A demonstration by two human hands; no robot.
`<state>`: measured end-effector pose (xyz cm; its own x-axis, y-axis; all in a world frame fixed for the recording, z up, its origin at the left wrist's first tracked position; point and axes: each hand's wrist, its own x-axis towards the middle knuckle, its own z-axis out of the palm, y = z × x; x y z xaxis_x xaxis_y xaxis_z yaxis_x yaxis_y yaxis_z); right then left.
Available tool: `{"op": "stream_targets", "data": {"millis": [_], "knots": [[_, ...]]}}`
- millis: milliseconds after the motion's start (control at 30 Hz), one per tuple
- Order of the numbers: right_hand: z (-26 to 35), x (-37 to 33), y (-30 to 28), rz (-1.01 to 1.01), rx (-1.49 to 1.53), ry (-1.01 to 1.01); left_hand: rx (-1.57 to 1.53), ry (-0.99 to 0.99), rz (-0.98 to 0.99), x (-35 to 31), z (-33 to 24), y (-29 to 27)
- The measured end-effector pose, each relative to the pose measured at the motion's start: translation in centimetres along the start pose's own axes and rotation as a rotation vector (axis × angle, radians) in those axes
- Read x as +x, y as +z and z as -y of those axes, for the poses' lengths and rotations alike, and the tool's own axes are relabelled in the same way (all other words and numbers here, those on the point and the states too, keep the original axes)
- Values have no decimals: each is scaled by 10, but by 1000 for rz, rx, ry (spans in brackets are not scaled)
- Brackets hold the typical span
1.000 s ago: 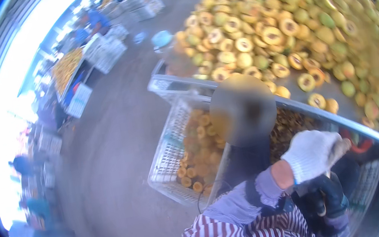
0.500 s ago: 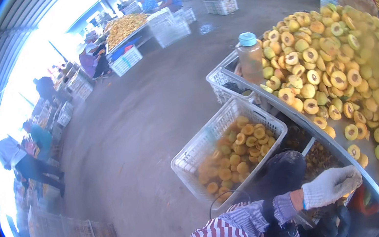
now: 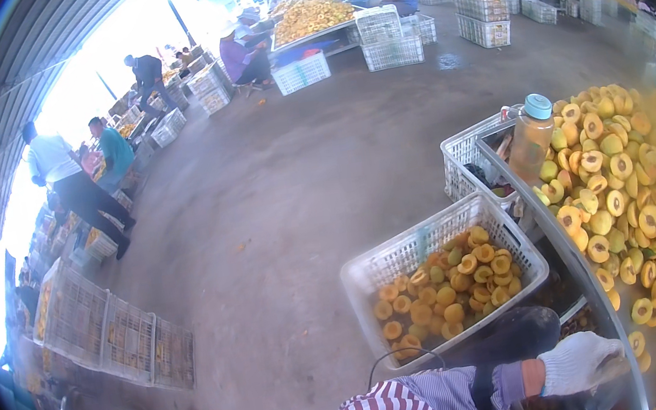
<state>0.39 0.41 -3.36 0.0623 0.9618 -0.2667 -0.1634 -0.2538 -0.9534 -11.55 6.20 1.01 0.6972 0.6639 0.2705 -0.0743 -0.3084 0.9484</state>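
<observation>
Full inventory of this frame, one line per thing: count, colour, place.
Halved yellow-orange fruit pile: many, yellow and green, on the metal table at right.
Metal table edge: one, grey, runs diagonally at right.
White plastic crate of fruit halves: one, on the floor beside the table.
Second white crate: one, behind it, contents unclear.
Amber bottle with blue cap: one, upright at the table's far corner.
Stacked white crates: several, far centre.
Wire mesh crates: a row, left floor.
Other people: several, left and far background.
Black cable: one, bottom centre.
Gloved hand: one, white glove, striped sleeve, at the table edge; which hand is unclear.
</observation>
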Motion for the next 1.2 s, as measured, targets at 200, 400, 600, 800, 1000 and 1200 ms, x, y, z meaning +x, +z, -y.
{"op": "stream_targets", "data": {"millis": [200, 400, 600, 800, 1000, 1200], "knots": [[3, 17, 12, 79, 13, 22, -289, -74, 30, -4, 11, -10], [-3, 29, 37, 227, 39, 117, -494, -177, -72, -7, 54, -24], [-12, 39, 68, 379, 35, 231, -572, -278, -241, -16, 147, -18], [-21, 55, 91, 431, 17, 301, -608, -242, -302, -12, 171, -16], [-25, 75, 106, 477, 2, 350, -614, -353, -298, -18, 151, -36], [-29, 84, 117, 514, 3, 387, -577, -275, -299, -12, 172, -34]]}}
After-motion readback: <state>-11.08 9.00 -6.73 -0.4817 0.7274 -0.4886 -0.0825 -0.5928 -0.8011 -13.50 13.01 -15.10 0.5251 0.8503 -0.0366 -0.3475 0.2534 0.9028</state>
